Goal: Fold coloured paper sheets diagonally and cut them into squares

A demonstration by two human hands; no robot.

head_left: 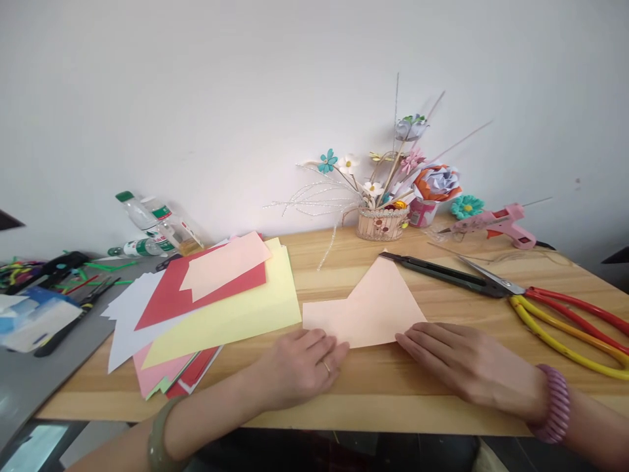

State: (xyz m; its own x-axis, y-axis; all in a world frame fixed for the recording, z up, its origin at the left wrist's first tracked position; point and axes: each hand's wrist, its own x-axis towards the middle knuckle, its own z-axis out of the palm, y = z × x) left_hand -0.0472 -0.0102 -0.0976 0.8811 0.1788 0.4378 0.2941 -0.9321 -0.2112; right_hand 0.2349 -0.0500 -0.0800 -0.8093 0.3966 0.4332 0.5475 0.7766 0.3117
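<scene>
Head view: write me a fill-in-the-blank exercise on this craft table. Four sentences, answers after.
1. The left hand and the right hand lie flat on the near edge of the folded peach paper, on a ____ table.
2. The glue gun near the wall is ____ in colour.
3. The scissors have one red handle and one ____ handle.
4. The left hand wears a ____ on one finger.

Missing words: wooden; pink; yellow; ring.
</scene>
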